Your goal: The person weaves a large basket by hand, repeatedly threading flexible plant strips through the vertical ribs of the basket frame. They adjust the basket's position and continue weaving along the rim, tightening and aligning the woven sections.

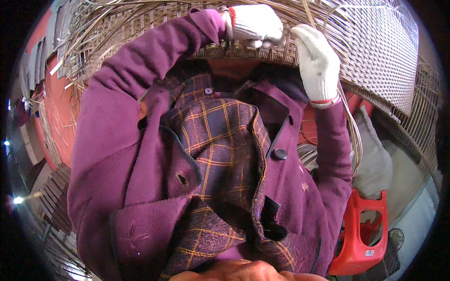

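- Purple jacket [112,154], one, on the person; both sleeves reach up to the work.
- Woven piece [379,56], one, pale brown, beyond the chest along the upper part of the view. Long axis runs left to right across the body; the right end slants down and back toward the person. Loose ends [79,56] fan from its left side, pointing down-left; too many to count.
- Plaid cloth [213,126], dark with yellow lines, at the jacket front.
- Red stool [358,255], one, low on the right.
- Grey sack [372,157], one, just above the stool.
- Hands, two, white-gloved. Right hand [318,63]: fingers bent together at the near edge, tips beside a tan strand [307,11]; cannot tell if gripped. Left hand [258,23]: fingers curled over the weave; grip hidden.
- Long strands [355,136], several, overlapping, hang beside the right sleeve.
- Buttons, two seen: one dark [280,154], one small and pale [208,91].
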